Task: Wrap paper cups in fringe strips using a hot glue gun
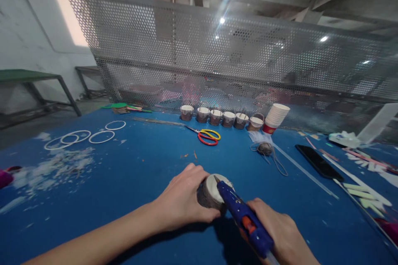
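Observation:
My left hand is wrapped round the side of a small paper cup with a dark grey yarn covering and a white inside. A blue hot glue gun with an orange part sits in my right hand. Its nozzle is over the cup's mouth, close to the rim; whether it touches cannot be made out. A clear glue stick comes out of the gun's rear. Beyond the cup lie scissors with one red and one yellow handle.
Several yarn-wrapped cups line the back by a perforated metal screen. A stack of paper cups, a grey yarn ball and a black phone are on the right. White rings and paper scraps lie left on the blue table.

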A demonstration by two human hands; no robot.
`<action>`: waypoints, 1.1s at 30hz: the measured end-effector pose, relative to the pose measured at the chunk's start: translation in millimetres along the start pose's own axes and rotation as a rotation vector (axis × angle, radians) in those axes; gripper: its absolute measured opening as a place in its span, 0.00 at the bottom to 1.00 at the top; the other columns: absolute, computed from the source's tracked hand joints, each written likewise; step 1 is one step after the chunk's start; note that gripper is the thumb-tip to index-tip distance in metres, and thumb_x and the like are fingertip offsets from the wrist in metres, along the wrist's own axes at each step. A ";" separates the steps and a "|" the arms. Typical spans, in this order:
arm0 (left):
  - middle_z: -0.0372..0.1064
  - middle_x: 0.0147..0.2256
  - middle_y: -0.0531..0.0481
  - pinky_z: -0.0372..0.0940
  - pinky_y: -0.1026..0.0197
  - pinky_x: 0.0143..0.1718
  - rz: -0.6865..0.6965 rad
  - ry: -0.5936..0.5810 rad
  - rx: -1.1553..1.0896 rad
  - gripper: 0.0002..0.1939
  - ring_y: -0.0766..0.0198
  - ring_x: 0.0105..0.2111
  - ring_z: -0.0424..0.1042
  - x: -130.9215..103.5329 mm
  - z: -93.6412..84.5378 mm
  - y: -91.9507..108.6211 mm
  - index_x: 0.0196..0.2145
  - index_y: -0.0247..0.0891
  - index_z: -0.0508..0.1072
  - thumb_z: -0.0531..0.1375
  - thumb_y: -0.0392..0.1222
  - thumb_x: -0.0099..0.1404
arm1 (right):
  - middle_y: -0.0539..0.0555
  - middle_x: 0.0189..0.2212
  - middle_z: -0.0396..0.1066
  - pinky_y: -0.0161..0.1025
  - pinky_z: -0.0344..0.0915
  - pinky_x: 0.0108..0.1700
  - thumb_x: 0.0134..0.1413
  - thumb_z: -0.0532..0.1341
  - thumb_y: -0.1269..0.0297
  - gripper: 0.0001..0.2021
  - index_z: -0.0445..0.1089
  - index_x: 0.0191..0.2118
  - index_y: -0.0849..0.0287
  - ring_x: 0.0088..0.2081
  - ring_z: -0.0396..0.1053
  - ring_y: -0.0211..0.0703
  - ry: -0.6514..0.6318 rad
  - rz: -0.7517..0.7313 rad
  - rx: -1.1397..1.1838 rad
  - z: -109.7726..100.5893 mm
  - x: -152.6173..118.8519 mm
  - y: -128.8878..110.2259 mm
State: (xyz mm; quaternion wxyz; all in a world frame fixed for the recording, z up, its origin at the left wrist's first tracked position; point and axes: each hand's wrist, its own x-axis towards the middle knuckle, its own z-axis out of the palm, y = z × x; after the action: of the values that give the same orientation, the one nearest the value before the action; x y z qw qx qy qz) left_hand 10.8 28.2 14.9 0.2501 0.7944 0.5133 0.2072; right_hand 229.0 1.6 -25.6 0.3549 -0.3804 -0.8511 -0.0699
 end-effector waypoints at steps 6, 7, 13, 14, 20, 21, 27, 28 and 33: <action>0.64 0.32 0.52 0.58 0.57 0.37 -0.001 0.009 0.016 0.16 0.57 0.37 0.60 0.6 -0.3 -1.2 0.32 0.40 0.68 0.65 0.48 0.47 | 0.47 0.18 0.65 0.32 0.56 0.14 0.68 0.40 0.57 0.18 0.61 0.33 0.56 0.14 0.67 0.36 0.000 -0.041 -0.060 1.7 -3.0 3.7; 0.64 0.32 0.52 0.58 0.57 0.37 -0.002 0.007 0.017 0.16 0.57 0.37 0.60 0.6 -0.1 -1.5 0.32 0.40 0.69 0.65 0.48 0.47 | 0.47 0.18 0.65 0.32 0.56 0.15 0.68 0.40 0.58 0.18 0.61 0.33 0.57 0.14 0.67 0.35 0.000 -0.041 -0.060 1.6 -3.2 3.5; 0.64 0.33 0.51 0.58 0.57 0.37 -0.007 0.013 0.009 0.17 0.57 0.37 0.60 0.6 0.5 -2.9 0.33 0.40 0.69 0.65 0.48 0.47 | 0.48 0.19 0.65 0.32 0.57 0.15 0.68 0.41 0.59 0.17 0.61 0.33 0.57 0.15 0.67 0.36 -0.018 -0.015 -0.044 -0.4 -3.1 1.3; 0.65 0.33 0.51 0.58 0.57 0.37 -0.005 0.011 0.010 0.17 0.57 0.37 0.60 0.7 0.5 -2.9 0.33 0.40 0.69 0.65 0.48 0.47 | 0.48 0.19 0.65 0.32 0.57 0.15 0.67 0.41 0.59 0.17 0.61 0.34 0.57 0.15 0.67 0.36 -0.018 -0.012 -0.037 -0.8 -2.9 1.0; 0.65 0.32 0.51 0.58 0.58 0.36 0.005 -0.001 0.025 0.16 0.57 0.37 0.60 -0.4 -0.3 0.6 0.33 0.40 0.69 0.64 0.47 0.47 | 0.47 0.19 0.66 0.32 0.57 0.16 0.67 0.41 0.58 0.16 0.61 0.33 0.56 0.15 0.67 0.36 -0.044 0.011 0.034 -2.3 -1.6 -0.9; 0.65 0.32 0.51 0.59 0.57 0.36 0.002 -0.008 0.028 0.15 0.57 0.37 0.60 -0.6 -0.9 1.6 0.33 0.40 0.69 0.64 0.47 0.47 | 0.47 0.19 0.66 0.32 0.57 0.16 0.67 0.42 0.59 0.16 0.61 0.33 0.56 0.15 0.68 0.36 -0.046 0.009 0.043 -2.4 -1.5 -1.2; 0.65 0.33 0.51 0.59 0.57 0.37 -0.010 -0.051 0.031 0.17 0.56 0.38 0.60 0.1 -4.1 4.6 0.36 0.39 0.70 0.65 0.47 0.48 | 0.48 0.20 0.65 0.32 0.57 0.17 0.66 0.42 0.61 0.15 0.62 0.34 0.56 0.16 0.67 0.36 -0.052 -0.017 0.024 -2.9 -1.8 -2.6; 0.65 0.34 0.51 0.58 0.57 0.37 -0.008 -0.048 0.027 0.18 0.56 0.38 0.60 0.2 -4.0 4.2 0.36 0.39 0.70 0.65 0.47 0.48 | 0.48 0.20 0.65 0.32 0.57 0.17 0.66 0.42 0.61 0.15 0.62 0.34 0.56 0.16 0.67 0.36 -0.053 -0.014 0.019 -3.1 -1.9 -2.5; 0.66 0.34 0.51 0.58 0.57 0.37 -0.006 -0.025 0.011 0.18 0.57 0.38 0.60 -0.5 -0.5 0.7 0.37 0.40 0.70 0.65 0.48 0.48 | 0.48 0.21 0.66 0.32 0.58 0.17 0.64 0.44 0.62 0.11 0.61 0.35 0.56 0.17 0.68 0.37 -0.065 -0.017 -0.005 -4.3 -2.2 -0.9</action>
State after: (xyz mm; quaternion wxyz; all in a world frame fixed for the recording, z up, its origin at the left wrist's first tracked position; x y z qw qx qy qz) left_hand 10.8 27.6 15.7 0.2527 0.7969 0.5135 0.1936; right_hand 231.7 -2.1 -23.7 0.3257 -0.3762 -0.8652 -0.0627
